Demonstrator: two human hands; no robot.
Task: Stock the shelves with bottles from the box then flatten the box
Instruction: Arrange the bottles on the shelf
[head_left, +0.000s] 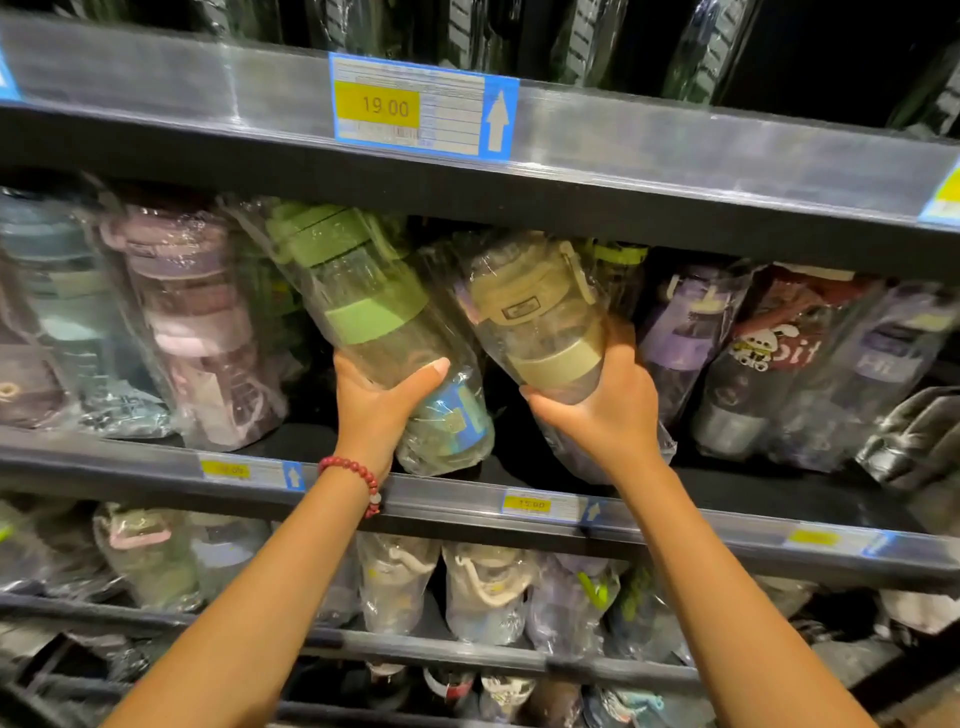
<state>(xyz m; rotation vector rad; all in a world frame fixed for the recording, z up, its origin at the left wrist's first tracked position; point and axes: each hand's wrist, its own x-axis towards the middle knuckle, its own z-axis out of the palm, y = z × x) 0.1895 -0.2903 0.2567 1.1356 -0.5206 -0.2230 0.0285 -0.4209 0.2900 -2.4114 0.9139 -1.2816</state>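
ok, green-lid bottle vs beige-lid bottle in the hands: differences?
The green-lid bottle, in the left hand, tilts top-left; the beige-lid bottle, in the right hand, tilts less. The green-lid bottle has a green band; the beige-lid bottle has a beige one. Both are clear and plastic-wrapped.

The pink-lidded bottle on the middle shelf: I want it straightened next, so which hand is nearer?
Left. The left hand sits just right of the pink-lidded bottle; the right hand is farther right.

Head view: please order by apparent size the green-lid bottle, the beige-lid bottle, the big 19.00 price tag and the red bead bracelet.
1. green-lid bottle, held by the left hand
2. beige-lid bottle, held by the right hand; partly covered, so its gap to the first is unsure
3. 19.00 price tag
4. red bead bracelet
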